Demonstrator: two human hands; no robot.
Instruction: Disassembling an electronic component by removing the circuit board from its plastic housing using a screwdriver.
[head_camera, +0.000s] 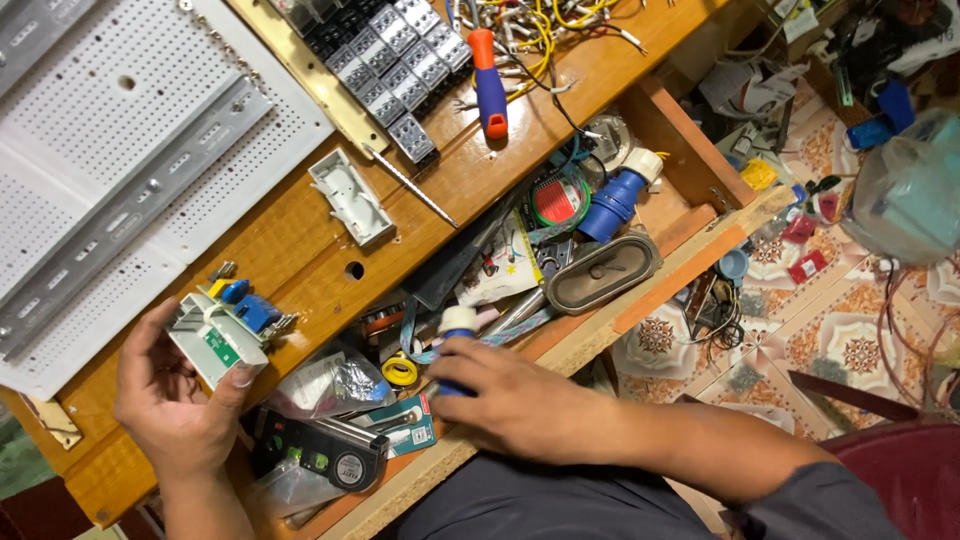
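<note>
Our left hand (178, 400) cups a small white module (222, 330) at seven o'clock; our right hand (515, 400) closes around a blue-and-white plug (457, 335) in the open drawer (640, 300). Both look light, rigid plastic, best gripped by their bodies.

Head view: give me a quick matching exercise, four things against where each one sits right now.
Things:
1. white relay module with a green board and blue parts
2. blue bottle with a white cap
3. screwdriver with an orange and blue handle
4. yellow tape roll

Places:
A. lying on the wooden bench top, near the tangle of wires
B. in the open drawer, just left of the right hand
C. held in the left hand
D. gripped by the right hand over the drawer

Pairs: 1-C, 2-D, 3-A, 4-B
</note>
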